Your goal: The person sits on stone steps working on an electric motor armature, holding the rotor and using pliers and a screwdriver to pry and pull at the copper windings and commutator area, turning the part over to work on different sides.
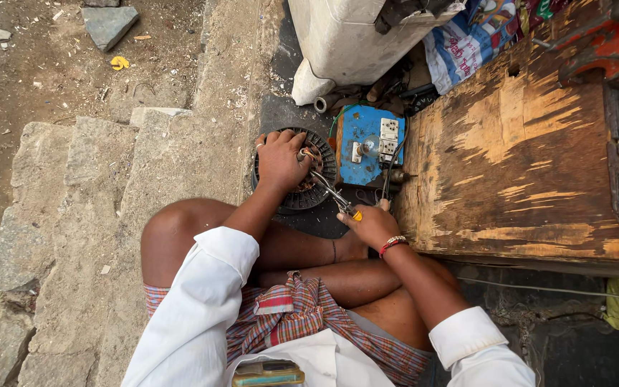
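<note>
Left hand (279, 159) stretched forward, fingers curled over rim of round black motor stator (296, 170), gripped at its 9 o'clock edge. Stator set on ground at frame centre, 9 o'clock of blue switch board (371, 145). Right hand (371, 225) clenched around pliers (332, 193), wrist bent, tips aimed at stator hub toward 10 o'clock. Worn wooden desk (517, 158) seen at 3 o'clock.

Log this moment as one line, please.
left hand: steadies round motor stator | right hand: holds pliers, tips at stator | blue switchboard beside
</note>
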